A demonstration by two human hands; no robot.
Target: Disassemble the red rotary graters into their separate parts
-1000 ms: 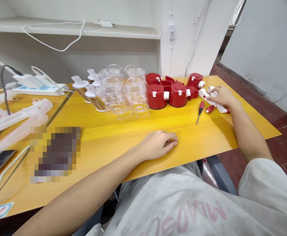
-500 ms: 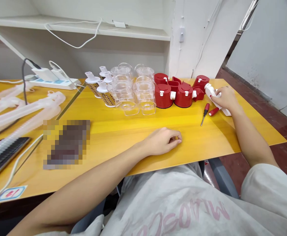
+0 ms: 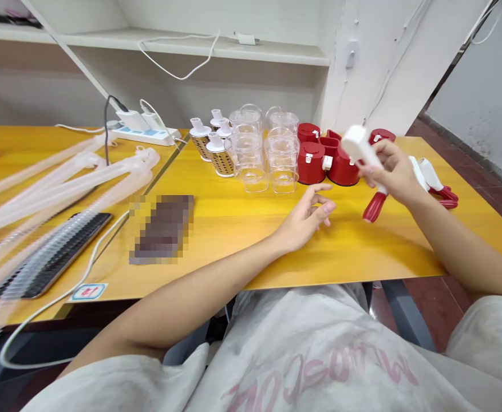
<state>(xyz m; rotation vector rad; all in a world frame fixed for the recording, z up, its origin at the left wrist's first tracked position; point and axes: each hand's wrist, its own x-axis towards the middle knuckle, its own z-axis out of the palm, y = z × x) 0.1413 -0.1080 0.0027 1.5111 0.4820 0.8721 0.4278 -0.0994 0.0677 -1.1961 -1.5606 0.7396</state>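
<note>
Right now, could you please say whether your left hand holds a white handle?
No, the right hand holds the white handle, while the left hand is empty.

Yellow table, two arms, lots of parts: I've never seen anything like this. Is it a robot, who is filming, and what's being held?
No robot here: these are a person's own bare hands, seen through a camera worn on the head, looking forward and down. The right hand has its fingers around a white handle with a red grip. The left hand is raised slightly, holding nothing. On the yellow table, left to right, stand perforated metal drums with white stems, clear plastic containers and red round housings. More white-and-red pieces lie beyond the right forearm.
</note>
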